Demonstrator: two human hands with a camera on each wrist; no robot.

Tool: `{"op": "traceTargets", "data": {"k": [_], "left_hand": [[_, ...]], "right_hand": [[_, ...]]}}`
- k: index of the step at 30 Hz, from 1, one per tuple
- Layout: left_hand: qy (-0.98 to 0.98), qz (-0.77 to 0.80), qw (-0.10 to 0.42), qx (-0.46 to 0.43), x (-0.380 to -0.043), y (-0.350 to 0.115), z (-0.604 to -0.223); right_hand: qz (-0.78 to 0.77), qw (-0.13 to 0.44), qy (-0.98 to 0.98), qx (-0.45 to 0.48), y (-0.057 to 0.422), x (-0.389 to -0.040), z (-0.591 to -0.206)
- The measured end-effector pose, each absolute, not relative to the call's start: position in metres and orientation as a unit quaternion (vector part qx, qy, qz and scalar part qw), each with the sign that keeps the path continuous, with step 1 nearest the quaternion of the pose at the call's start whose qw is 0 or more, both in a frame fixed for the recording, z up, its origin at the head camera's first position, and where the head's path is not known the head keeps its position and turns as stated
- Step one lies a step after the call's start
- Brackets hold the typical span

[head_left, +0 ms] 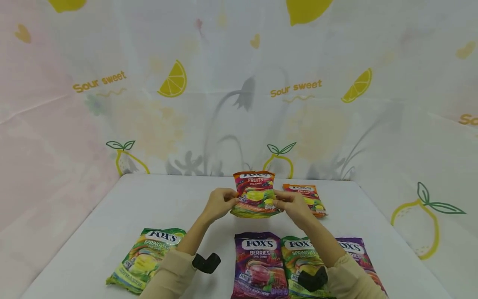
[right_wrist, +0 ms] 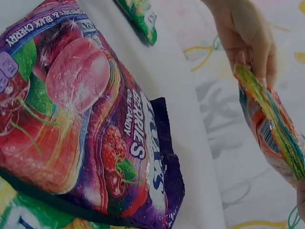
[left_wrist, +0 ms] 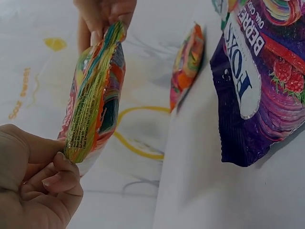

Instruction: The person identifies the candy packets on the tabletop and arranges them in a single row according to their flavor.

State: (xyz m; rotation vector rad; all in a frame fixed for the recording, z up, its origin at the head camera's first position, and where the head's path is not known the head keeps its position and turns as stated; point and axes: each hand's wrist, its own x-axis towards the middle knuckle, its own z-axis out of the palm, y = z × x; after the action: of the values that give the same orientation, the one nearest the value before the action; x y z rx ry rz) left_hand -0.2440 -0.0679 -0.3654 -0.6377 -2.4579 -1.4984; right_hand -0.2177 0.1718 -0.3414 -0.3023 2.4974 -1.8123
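Note:
Between both hands, above the white table, hangs an orange-red Fox's Fruits candy bag, its front facing the head camera. My left hand pinches its left edge with thumb and fingers. On the opposite edge, my right hand pinches it the same way. The left wrist view shows the candy bag from below, with the left hand at its near corner. In the right wrist view, the left hand grips the bag's far end, while the right hand is mostly cut off at the edge.
A second Fruits bag lies behind my right hand. Nearer me lie a purple Berries bag, a green Spring Tea bag and another purple bag partly under my right arm. Another green bag lies left. A printed curtain stands behind the table.

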Motion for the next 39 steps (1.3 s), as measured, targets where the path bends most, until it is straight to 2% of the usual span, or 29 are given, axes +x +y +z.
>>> {"op": "traceTargets", "data": {"k": [5, 11, 18, 29, 39], "left_hand": [[-0.832, -0.499, 0.083, -0.230, -0.253, -0.062, -0.370], [-0.846, -0.466, 0.068, -0.250, -0.265, -0.056, -0.370], [-0.849, -0.458, 0.050, -0.257, -0.278, -0.047, -0.371], [-0.859, -0.455, 0.072, -0.226, -0.293, -0.028, -0.383], [-0.860, -0.461, 0.063, -0.209, -0.300, -0.016, -0.384]], "right_hand": [[-0.588, 0.008, 0.806, -0.072, 0.177, -0.227, -0.347], [-0.574, 0.021, 0.818, -0.041, 0.184, -0.236, -0.351], [-0.570, -0.001, 0.822, -0.016, 0.191, -0.249, -0.356], [-0.562, -0.001, 0.827, -0.017, 0.203, -0.263, -0.366], [-0.561, 0.004, 0.828, 0.013, 0.210, -0.272, -0.369]]}}
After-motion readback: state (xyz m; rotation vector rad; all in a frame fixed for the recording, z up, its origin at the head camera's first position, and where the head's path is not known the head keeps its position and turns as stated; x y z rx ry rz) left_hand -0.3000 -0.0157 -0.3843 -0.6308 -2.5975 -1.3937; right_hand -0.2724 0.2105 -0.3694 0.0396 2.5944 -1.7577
